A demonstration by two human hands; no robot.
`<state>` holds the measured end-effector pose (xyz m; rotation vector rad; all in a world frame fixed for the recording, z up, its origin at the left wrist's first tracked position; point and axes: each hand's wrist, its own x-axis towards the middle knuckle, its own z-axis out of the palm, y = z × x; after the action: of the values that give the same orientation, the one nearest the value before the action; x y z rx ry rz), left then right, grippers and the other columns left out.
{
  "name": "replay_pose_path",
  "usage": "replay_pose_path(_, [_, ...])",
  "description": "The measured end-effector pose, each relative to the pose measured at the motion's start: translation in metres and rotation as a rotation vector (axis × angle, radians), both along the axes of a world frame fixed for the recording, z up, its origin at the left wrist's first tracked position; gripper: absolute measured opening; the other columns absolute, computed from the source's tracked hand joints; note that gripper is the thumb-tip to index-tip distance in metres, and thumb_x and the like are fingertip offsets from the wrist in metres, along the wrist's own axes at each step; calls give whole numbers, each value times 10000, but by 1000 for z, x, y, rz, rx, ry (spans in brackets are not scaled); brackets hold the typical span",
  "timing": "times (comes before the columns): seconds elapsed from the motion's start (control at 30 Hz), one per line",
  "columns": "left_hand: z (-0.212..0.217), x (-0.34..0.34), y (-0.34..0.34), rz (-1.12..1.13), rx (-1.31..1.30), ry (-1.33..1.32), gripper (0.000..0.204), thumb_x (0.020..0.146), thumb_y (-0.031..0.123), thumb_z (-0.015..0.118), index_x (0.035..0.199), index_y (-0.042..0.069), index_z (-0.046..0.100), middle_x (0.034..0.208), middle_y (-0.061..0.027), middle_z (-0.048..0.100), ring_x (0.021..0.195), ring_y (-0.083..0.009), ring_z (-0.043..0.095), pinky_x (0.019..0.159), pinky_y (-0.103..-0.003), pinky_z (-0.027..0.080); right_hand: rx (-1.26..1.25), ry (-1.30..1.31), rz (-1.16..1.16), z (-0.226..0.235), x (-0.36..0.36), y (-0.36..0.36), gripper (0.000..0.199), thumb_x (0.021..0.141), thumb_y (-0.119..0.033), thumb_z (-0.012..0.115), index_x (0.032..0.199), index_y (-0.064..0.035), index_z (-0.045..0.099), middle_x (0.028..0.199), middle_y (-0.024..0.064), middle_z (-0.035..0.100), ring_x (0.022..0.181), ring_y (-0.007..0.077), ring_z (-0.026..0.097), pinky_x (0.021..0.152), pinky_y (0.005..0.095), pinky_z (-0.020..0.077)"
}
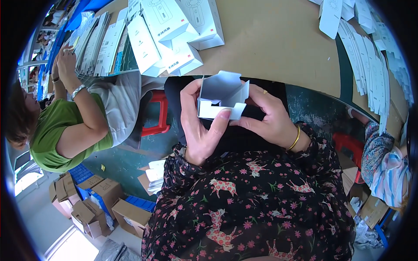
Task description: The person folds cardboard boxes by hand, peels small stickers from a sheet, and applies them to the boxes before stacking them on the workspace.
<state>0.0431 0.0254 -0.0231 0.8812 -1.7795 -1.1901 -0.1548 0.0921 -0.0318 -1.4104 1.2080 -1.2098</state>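
Grasped by our left hand (196, 130) and right hand (274, 115), a white box (217, 91) with open flaps is above our lap (174, 93), near the table's (270, 39) edge. Our left thumb (220, 121) (it lies across the front wall) hides part of it. White boxes (167, 21) crowd the table's left, flat cartons (363, 65) fan out rightward, and a co-worker (69, 135) in green is near a red stool (163, 115).

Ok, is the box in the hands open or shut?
Open: the white box shows its inner walls, and no flap covers its mouth.
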Motion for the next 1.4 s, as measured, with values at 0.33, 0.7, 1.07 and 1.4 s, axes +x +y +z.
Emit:
replay_pose_path(0.33, [-3,-2,4,144,127,171,384,941,119,530,1279,-56,583,1109,-125,641,1013,-178,615,892,-333,509,-205,251,18,8,-1,-4,605,895,-83,813,1435,34,567,1390,168,625,1232,276,658,1051,384,528])
replay_pose_path(0.7, [-3,-21,6,92,-212,-12,375,938,123,577,1267,-51,623,1147,-198,658,999,-291,641,908,-363,501,77,-460,-46,-1,7,-11,147,1012,30,607,1159,20,603,1111,47,616,932,82,619,754,244,526])
replay_pose_path(1.07, [8,-7,-13,-239,-585,-177,773,720,356,964,1315,38,585,1184,-203,622,1054,-373,658,853,-426,562,127,-504,-108,17,-5,-13,143,996,40,637,1131,7,608,1076,39,637,960,85,638,799,246,538])
replay_pose_path(1.4, [-5,-7,-20,-317,-396,129,947,651,225,1021,1402,67,467,1192,-186,634,1024,-355,687,846,-426,586,-345,248,77,27,-28,-4,273,976,1,723,1216,8,593,1101,51,651,977,98,651,829,249,543])
